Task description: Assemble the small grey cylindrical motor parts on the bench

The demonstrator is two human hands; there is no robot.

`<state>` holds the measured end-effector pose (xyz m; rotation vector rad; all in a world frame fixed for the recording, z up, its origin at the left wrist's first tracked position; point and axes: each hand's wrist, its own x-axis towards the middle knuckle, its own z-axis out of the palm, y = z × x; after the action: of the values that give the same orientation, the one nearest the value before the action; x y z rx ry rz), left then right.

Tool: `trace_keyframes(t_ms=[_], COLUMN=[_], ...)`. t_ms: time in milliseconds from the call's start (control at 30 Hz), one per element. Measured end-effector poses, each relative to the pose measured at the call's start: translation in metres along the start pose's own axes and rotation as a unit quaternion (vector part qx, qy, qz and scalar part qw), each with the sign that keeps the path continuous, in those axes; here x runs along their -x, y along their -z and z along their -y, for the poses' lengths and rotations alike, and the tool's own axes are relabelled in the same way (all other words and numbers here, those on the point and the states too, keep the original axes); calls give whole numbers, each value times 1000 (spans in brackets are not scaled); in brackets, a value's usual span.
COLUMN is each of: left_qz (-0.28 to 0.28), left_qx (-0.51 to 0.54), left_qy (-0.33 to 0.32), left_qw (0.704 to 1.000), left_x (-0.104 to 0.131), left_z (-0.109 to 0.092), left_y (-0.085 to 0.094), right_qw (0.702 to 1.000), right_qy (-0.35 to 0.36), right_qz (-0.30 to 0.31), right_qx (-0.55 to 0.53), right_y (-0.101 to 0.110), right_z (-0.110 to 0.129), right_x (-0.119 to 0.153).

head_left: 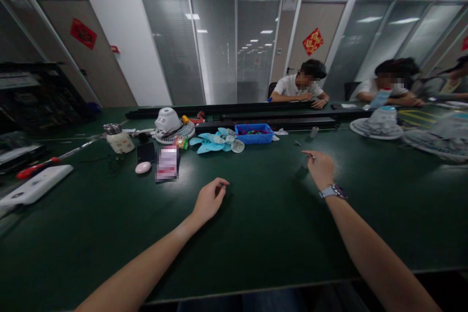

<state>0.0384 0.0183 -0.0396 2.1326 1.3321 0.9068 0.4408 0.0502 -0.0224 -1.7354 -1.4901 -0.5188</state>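
My left hand (211, 199) rests low over the green table, fingers curled in toward the thumb. Whatever may be between those fingertips is too small or hidden to name. Further right and a bit higher, my right hand (321, 168) has thumb and fingers pinched at a small shiny piece (311, 157) whose kind I cannot make out. A watch is on that wrist. Just beyond the right hand stand a small grey cylinder (313, 132) and a thin little metal piece (298, 143). Light-blue fan blades (209, 143) lie ahead of my left hand, beside a blue bin (255, 134) with small coloured parts.
A white fan part (168, 121), a phone (167, 163), a pink mouse-like object (143, 167), a patterned bottle (119, 139) and a white power strip (36, 185) are on the left. White fan grilles (376, 126) lie at right. Long black bars (266, 122) and seated people are across the table.
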Motion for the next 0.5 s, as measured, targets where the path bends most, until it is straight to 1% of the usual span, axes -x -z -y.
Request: trace_keyframes(t_ms=[167, 367, 500], left_qz=[2, 10, 8], left_qx=[-1, 0, -2], left_qy=[0, -4, -5], left_qw=[1000, 1000, 1000], left_x=[0, 0, 1], left_z=[1, 3, 3], left_y=[0, 0, 0], right_qw=[1000, 999, 999], right_qy=[2, -27, -25], right_qz=[-31, -20, -32], right_qx=[2, -1, -33], right_y=[-2, -3, -2], right_z=[-5, -10, -11], right_x=[-1, -1, 0])
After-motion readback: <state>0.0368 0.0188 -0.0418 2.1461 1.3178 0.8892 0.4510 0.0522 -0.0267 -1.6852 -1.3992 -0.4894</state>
